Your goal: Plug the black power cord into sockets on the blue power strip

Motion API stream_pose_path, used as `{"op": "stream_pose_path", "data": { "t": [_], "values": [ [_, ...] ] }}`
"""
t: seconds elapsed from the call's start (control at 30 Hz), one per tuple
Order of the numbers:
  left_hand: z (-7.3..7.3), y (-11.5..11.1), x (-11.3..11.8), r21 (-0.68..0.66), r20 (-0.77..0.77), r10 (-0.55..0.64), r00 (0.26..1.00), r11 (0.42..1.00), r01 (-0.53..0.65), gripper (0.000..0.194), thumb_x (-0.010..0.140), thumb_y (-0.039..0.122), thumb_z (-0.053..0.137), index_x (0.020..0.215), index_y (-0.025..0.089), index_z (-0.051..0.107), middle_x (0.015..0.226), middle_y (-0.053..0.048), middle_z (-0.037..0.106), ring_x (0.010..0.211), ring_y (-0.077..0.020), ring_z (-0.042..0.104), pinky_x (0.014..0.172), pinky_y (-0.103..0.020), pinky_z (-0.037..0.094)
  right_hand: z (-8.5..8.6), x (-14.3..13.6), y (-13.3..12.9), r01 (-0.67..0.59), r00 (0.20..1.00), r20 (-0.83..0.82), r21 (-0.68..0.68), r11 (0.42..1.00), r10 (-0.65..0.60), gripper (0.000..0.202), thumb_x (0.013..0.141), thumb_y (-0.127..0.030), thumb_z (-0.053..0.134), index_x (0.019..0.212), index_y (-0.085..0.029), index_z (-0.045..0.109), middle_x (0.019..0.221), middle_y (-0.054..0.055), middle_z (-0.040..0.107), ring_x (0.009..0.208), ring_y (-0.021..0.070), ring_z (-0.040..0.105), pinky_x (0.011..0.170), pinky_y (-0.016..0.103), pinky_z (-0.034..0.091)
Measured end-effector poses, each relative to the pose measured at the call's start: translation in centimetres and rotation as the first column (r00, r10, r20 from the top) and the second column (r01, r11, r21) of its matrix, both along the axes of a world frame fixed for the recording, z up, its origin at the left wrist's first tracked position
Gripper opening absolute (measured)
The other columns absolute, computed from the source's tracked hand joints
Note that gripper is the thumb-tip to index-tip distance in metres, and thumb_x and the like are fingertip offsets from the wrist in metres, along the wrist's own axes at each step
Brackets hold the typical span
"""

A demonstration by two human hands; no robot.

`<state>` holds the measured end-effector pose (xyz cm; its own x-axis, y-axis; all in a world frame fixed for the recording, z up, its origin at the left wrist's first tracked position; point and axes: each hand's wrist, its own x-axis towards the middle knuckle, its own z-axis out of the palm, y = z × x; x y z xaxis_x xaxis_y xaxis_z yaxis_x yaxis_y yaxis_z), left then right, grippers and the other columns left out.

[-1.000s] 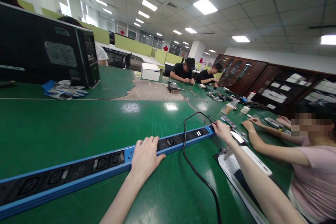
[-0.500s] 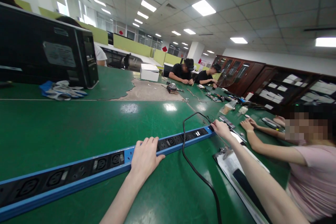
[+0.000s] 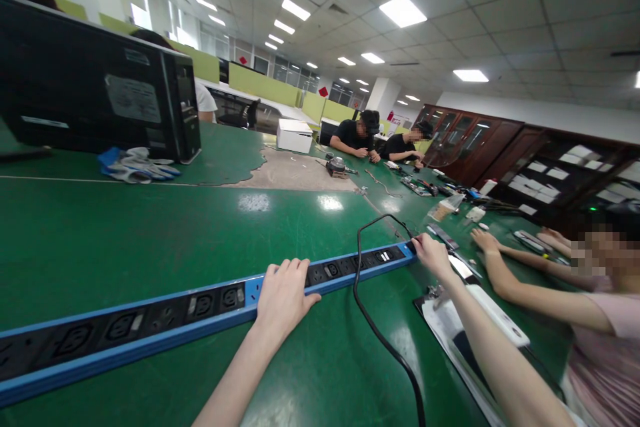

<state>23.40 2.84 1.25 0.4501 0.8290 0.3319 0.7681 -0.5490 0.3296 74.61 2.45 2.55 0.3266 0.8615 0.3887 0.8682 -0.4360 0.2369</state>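
Probably the left hand [image 3: 285,290] is there to hold the blue power strip [image 3: 167,319] steady while the right hand [image 3: 433,255] works at its far end, so the next move calls for a firm press and small, careful fingers. Far past the left hand, off to its left, sits a black computer case [image 3: 100,97], with gloves [image 3: 140,167] just in front of it on the green worktop [image 3: 200,233]. The strip lies flat, sockets up. It comes from the left edge of view, where its end is cut off, runs under the left hand and slants away to the right hand. The left hand is curled over it and grips it, thumb on the near side. A black cable [image 3: 356,283] crosses over the strip between the hands. The right hand's fingers are bent at the strip's far end, by the cable; I cannot tell which they pinch, if any.
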Motion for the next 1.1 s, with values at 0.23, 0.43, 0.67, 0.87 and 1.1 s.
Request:
{"op": "stream_pose_path", "data": {
  "t": [0.23, 0.43, 0.67, 0.87, 1.1],
  "values": [
    [0.0, 0.0, 0.0, -0.002, -0.008, -0.023, 1.000, 1.000, 0.023, 0.060, 0.079, 0.048, 0.076, 0.129, 0.022, 0.057, 0.123, -0.010, 0.067, 0.116, -0.0302, 0.057, 0.096, -0.041, 0.038, 4.0, 1.1, 2.3, -0.138, 0.990, -0.073, -0.222, 0.965, 0.124, 0.031, 0.098, -0.044, 0.053, 0.097, -0.017, 0.069, 0.095, 0.013, 0.074, 0.096, 0.0261, 0.068, 0.077, 0.029, 0.041],
    [0.2, 0.0, 0.0, -0.028, -0.016, -0.009, 1.000, 1.000, 0.009, 0.060, 0.079, 0.050, 0.075, 0.130, 0.023, 0.058, 0.124, -0.011, 0.068, 0.116, -0.0307, 0.058, 0.095, -0.040, 0.038, 4.2, -0.3, 1.2, -0.101, 0.991, -0.101, -0.153, 0.983, 0.087, 0.033, 0.100, -0.043, 0.049, 0.100, -0.016, 0.068, 0.095, 0.015, 0.073, 0.096, 0.0265, 0.067, 0.079, 0.029, 0.041],
    [0.2, 0.0, 0.0, -0.012, -0.007, -0.006, 1.000, 1.000, 0.006, 0.061, 0.077, 0.051, 0.076, 0.128, 0.022, 0.059, 0.119, -0.011, 0.069, 0.113, -0.0312, 0.059, 0.093, -0.040, 0.038, 5.3, -0.4, -3.3, -0.044, 0.994, -0.097, 0.000, 0.999, 0.044, 0.040, 0.102, -0.053, 0.041, 0.118, -0.022, 0.062, 0.101, 0.011, 0.072, 0.095, 0.0268, 0.066, 0.074, 0.030, 0.041],
    [0.3, -0.2, 0.0, -0.026, -0.009, -0.001, 1.000, 1.000, 0.001, 0.057, 0.077, 0.050, 0.076, 0.125, 0.023, 0.060, 0.118, -0.011, 0.069, 0.112, -0.0305, 0.060, 0.093, -0.039, 0.038, 7.6, 1.5, -3.9, -0.167, 0.980, -0.105, 0.035, 0.985, 0.170, 0.032, 0.096, -0.052, 0.056, 0.111, -0.027, 0.069, 0.115, 0.006, 0.064, 0.097, 0.0214, 0.063, 0.075, 0.027, 0.043],
    [0.3, -0.2, -0.1, -0.006, 0.008, -0.009, 1.000, 1.000, 0.010, 0.056, 0.078, 0.050, 0.075, 0.123, 0.022, 0.060, 0.115, -0.011, 0.069, 0.110, -0.0305, 0.060, 0.093, -0.039, 0.038, 7.0, 3.1, -0.3, -0.054, 0.973, -0.229, -0.066, 0.996, 0.037, 0.027, 0.092, -0.043, 0.061, 0.105, -0.022, 0.072, 0.104, 0.007, 0.074, 0.091, 0.0205, 0.066, 0.073, 0.025, 0.045]
  ]
}}
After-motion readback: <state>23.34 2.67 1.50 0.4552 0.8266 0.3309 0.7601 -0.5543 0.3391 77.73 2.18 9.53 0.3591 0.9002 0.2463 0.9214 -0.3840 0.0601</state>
